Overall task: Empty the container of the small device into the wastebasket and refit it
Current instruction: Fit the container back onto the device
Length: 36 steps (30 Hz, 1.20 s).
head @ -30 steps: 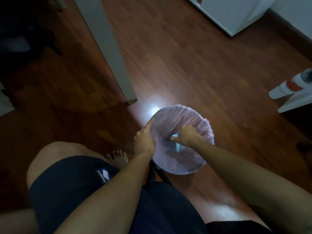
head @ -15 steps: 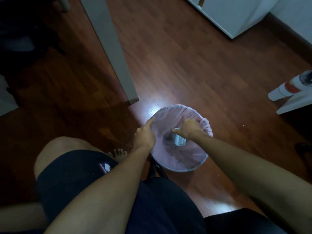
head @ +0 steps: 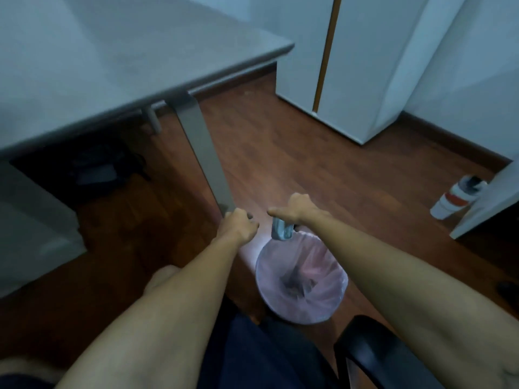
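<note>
Both arms are stretched out over the wooden floor (head: pixel 295 153), above the far side of the wastebasket (head: pixel 302 279). The right hand (head: pixel 297 207) grips a small grey container (head: pixel 281 229) from above, forefinger pointing left, and the container hangs below the hand over the far rim of the basket, though blur hides its details. The left hand (head: pixel 238 224) is curled into a loose fist, just left of the container and apart from it; whether it holds anything I cannot tell. The basket, lined with a pale pink bag, has dark bits lying at the bottom. A grey table (head: pixel 112 51) stands to the left, its leg (head: pixel 205 153) coming down beside the left hand. A white cabinet (head: pixel 351 66) stands beyond.
</note>
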{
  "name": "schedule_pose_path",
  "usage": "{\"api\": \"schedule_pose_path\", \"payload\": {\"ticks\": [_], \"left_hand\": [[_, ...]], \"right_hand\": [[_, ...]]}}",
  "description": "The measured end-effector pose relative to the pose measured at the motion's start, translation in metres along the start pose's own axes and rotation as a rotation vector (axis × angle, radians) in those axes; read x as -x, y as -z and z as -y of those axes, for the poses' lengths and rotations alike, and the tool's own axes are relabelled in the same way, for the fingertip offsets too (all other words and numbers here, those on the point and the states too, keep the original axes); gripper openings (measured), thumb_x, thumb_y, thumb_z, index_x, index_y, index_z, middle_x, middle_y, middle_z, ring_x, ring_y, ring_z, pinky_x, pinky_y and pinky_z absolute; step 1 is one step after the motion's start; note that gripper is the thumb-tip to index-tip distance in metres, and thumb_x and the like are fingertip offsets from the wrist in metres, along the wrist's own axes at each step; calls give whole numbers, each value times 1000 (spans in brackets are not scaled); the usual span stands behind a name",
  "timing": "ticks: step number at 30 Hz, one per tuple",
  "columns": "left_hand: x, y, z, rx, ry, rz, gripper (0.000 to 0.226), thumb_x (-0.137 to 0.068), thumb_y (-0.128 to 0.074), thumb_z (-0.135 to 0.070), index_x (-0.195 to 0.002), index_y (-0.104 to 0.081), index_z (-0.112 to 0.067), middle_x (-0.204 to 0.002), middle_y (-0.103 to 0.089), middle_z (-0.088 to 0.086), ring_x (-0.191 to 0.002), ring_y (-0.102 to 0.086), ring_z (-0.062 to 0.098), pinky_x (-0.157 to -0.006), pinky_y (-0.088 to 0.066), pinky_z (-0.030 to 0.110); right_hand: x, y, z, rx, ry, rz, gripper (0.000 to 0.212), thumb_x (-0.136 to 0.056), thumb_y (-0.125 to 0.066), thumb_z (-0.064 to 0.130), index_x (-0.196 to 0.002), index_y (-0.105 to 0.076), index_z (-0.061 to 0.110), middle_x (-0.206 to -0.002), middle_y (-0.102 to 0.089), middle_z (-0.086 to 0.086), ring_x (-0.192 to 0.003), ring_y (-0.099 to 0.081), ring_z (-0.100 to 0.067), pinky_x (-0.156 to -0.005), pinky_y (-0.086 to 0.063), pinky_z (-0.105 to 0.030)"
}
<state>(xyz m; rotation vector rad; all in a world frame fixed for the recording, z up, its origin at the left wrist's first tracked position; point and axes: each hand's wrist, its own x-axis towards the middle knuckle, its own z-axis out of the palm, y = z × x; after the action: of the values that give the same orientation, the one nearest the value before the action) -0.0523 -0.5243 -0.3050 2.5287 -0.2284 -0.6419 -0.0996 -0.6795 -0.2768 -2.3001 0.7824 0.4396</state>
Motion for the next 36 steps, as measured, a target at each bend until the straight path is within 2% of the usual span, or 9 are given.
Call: {"api": "schedule_pose_path", "payload": {"ticks": [5, 9, 12, 15, 18, 21, 26, 32, 36], "left_hand": [[38, 79, -34, -76, -100, -78, 37, -82, -57, -36, -110, -71, -18, -124, -66, 11, -115, -60, 30, -100, -48, 37], [83, 155, -55, -110, -209, -212, 32, -82, -59, -36, -107, -72, -19, -117, -70, 9, -112, -63, 29, -94, -51, 37], [117, 217, -58, -140, -269, -324, 32, -79, -59, -34, -105, -72, -20, -117, -71, 11, -111, -63, 30, -93, -51, 38], [147, 272, -47, -144, -271, -421, 36, -84, -58, -27, -115, -69, -13, -122, -69, 14, -114, -62, 31, -93, -49, 35], [169, 319, -24, -117, -227, -532, 40, -84, -59, -26, -122, -66, -13, -127, -66, 15, -120, -58, 31, -97, -45, 33], [182, 355, 7, -78, -155, -607, 45, -85, -60, -28, -128, -60, -13, -133, -62, 14, -124, -54, 31, -100, -44, 35], [187, 395, 59, -27, -22, -741, 62, -82, -65, -36, -137, -49, -12, -137, -57, 15, -124, -54, 34, -96, -44, 37], [162, 410, 90, 114, 52, -767, 83, -75, -73, -43, -144, -39, -14, -140, -52, 14, -127, -52, 32, -94, -43, 35], [138, 405, 101, 229, 43, -755, 89, -67, -81, -44, -142, -41, -17, -137, -55, 13, -123, -55, 31, -94, -45, 37]], "right_hand": [[53, 52, 48, -41, 53, -75, 59, -80, -66, 60, -80, -60, 1, -94, -67, -20, -60, -66, -28, -53, -57, -33], [105, 94, 102, -126, 147, -172, 67, -83, -62, 62, -102, -63, -3, -100, -64, -20, -57, -62, -25, -40, -46, -25], [136, 111, 154, -281, 249, -246, 71, -82, -64, 59, -108, -65, -7, -111, -64, -23, -77, -68, -33, -34, -42, -20], [165, 112, 208, -364, 345, -268, 61, -88, -61, 52, -119, -64, -1, -111, -59, -13, -85, -57, -25, -30, -36, -12], [186, 104, 259, -336, 451, -234, 51, -92, -50, 53, -113, -65, 9, -111, -66, -14, -89, -63, -28, -51, -40, -15], [193, 91, 298, -463, 496, -171, 42, -87, -60, 47, -98, -65, 6, -103, -71, -17, -65, -67, -23, -43, -45, -15], [188, 70, 341, -634, 546, -148, 36, -77, -75, 43, -77, -66, 8, -100, -74, -17, -79, -75, -31, -69, -64, -41], [157, 55, 374, -797, 529, -81, 43, -68, -78, 45, -81, -75, 5, -90, -77, -13, -64, -74, -26, -76, -63, -39], [128, 46, 386, -940, 498, 14, 44, -68, -82, 37, -96, -74, 3, -94, -73, -12, -71, -74, -28, -71, -64, -38]]}}
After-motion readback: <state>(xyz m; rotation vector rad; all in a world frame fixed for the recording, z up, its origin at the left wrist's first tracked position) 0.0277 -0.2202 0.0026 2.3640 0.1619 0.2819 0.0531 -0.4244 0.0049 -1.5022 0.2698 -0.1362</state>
